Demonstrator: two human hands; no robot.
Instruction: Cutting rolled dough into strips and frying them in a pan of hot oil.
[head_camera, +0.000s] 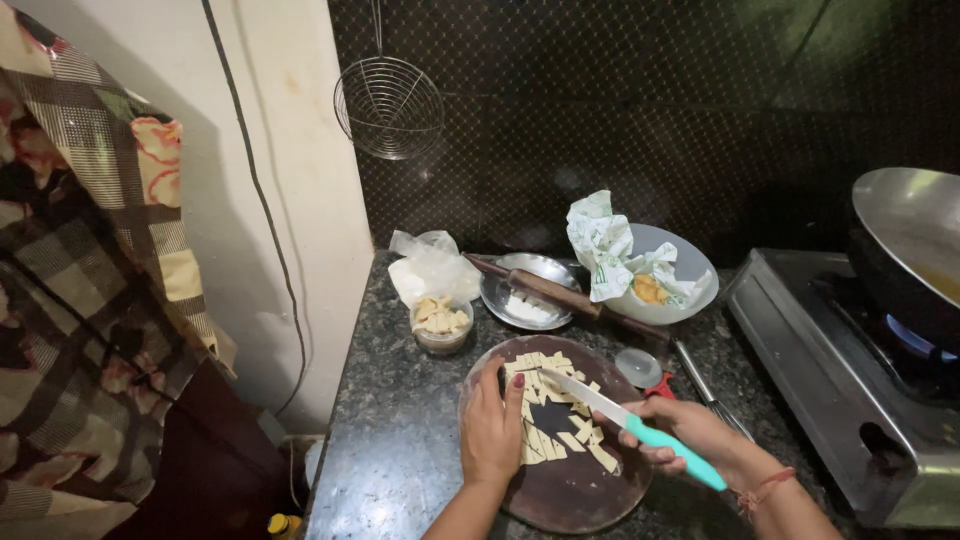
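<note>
A round dark wooden board is set near the front edge of the speckled stone counter, and on it a sheet of pale dough is seen already scored into small diamond and square pieces. Most of the sheet appears cut; a dark gap near the middle shows where pieces have been lifted or parted, while the rest is left lying on the board, not yet gathered.

The left hand is laid flat on the board's left rim, fingers resting together against the dough pieces and closed round nothing. The right hand is clamped on the turquoise handle of a knife, whose blade is held low across the pieces, pointing toward the back left.

Behind the board, a small bowl holding pale pieces is seen, which suggests an earlier batch has been collected. Further back, a rolling pin is laid across a steel plate, beside a grey bowl with crumpled paper in it. At the counter's right end a pan is set on a lit stove, so frying is judged to remain.
</note>
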